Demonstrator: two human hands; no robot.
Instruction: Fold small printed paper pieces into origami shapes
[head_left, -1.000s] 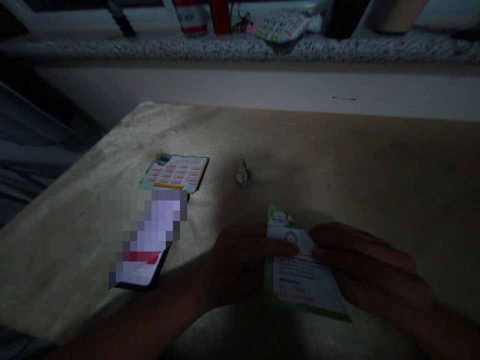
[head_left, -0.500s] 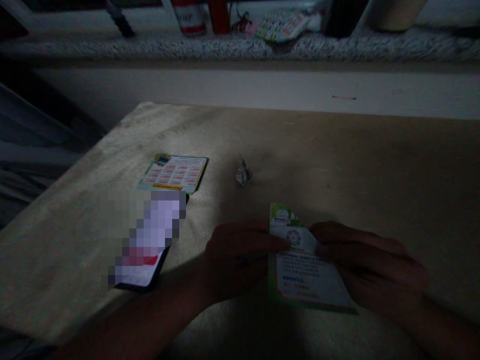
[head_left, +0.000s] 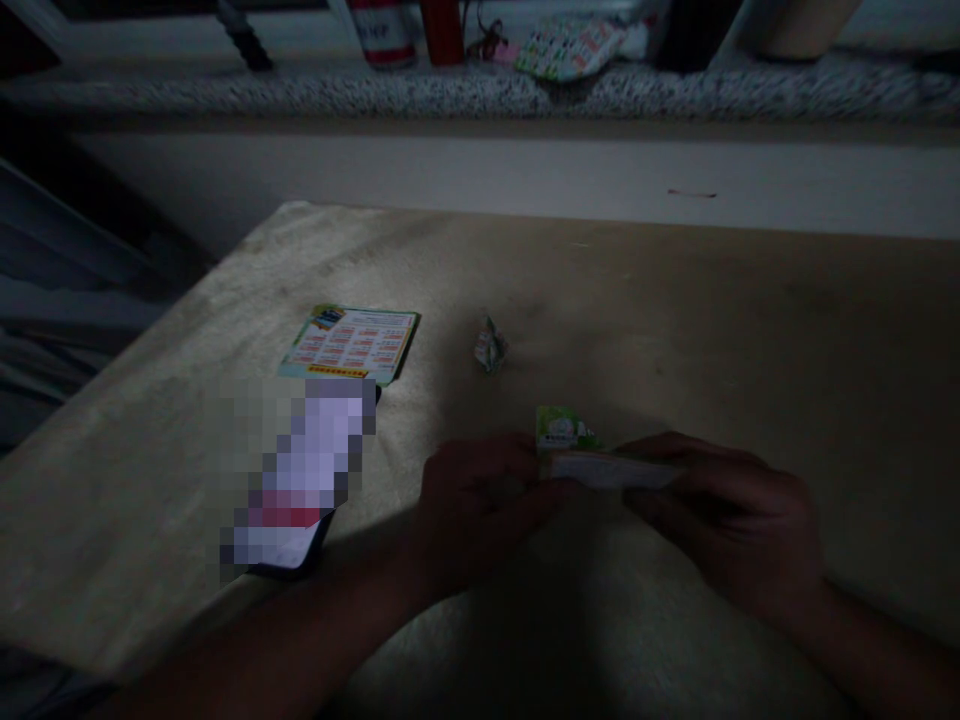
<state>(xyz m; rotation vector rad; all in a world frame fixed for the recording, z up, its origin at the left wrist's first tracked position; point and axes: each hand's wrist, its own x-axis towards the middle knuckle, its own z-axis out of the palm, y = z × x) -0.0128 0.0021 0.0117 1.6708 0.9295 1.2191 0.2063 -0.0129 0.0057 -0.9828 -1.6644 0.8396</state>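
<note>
A green and white printed paper sheet (head_left: 611, 470) is held between my two hands near the table's front. Its lower part is bent up, so only a narrow strip and a green top corner show. My left hand (head_left: 480, 510) pinches the left side, thumb in front and fingers behind. My right hand (head_left: 735, 520) grips the right side between thumb and fingers. Beyond them on the table sits a small folded paper piece (head_left: 490, 346), pointed at the top. To its left lies a stack of printed leaflets (head_left: 352, 343).
A phone (head_left: 304, 480) with a lit, blurred screen lies left of my left hand, close to the leaflets. The pale table (head_left: 187, 420) meets a white wall. Above it, a granite sill (head_left: 450, 95) carries a red and white can (head_left: 382, 35) and other containers.
The sheet's lower flap, lying flat and readable before, is now lifted and bent upward. My thumbs have come to its near side. Phone, leaflets and folded piece stay put.
</note>
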